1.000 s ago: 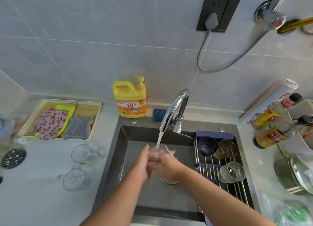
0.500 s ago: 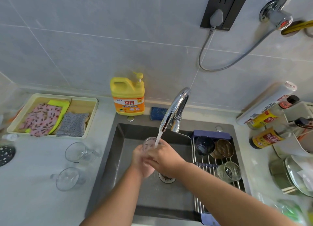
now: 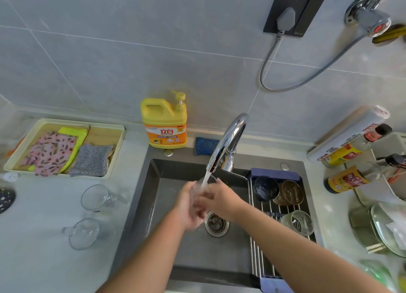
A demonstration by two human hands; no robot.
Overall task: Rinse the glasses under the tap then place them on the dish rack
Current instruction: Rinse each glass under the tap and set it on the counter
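A clear glass (image 3: 209,180) stands upright under the running chrome tap (image 3: 228,143), over the dark sink (image 3: 153,182). My left hand (image 3: 189,207) grips it from the left and my right hand (image 3: 219,199) wraps it from the right; most of the glass is hidden by my fingers. Two more clear glasses lie on their sides on the counter to the left, one farther back (image 3: 98,197) and one nearer (image 3: 84,233). The dish rack (image 3: 261,248) spans the sink's right side and holds a dark glass (image 3: 264,187), a brown glass (image 3: 292,191) and a ribbed clear glass (image 3: 297,222).
A yellow detergent bottle (image 3: 164,123) and a blue sponge (image 3: 205,145) stand behind the sink. A tray with cloths (image 3: 66,147) sits at the back left. Sauce bottles (image 3: 351,178), a roll and glass lids (image 3: 386,229) crowd the right counter. The drain (image 3: 216,224) lies below my hands.
The glass has been turned mouth-up beneath the stream, and my hands have shifted around it. The view has drifted slightly.
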